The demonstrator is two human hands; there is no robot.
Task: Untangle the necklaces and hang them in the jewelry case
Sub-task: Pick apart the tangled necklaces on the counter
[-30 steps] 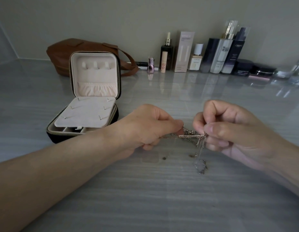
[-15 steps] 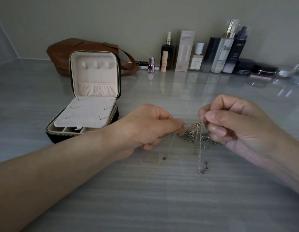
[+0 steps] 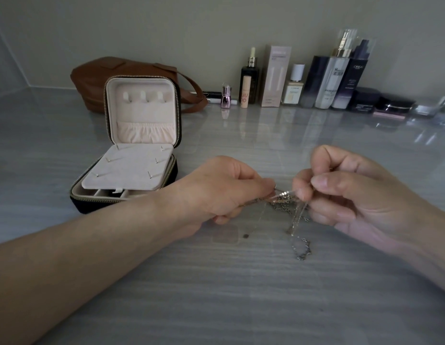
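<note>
Head view shows the left hand [image 3: 223, 188] and right hand [image 3: 341, 192] both pinching the tangled necklaces [image 3: 287, 204] just above the middle of the worktop [image 3: 216, 295]. Chains hang down in a knot. The jewelry case [image 3: 131, 155] sits open toward the left edge, its hooks bare, so nothing is hung yet.

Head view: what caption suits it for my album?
Left hand and right hand pinch tangled necklaces; jewelry case stands open.

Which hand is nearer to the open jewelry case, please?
The left hand: it sits just right of the jewelry case, pinching the tangled necklaces; the right hand holds them farther right.
</note>
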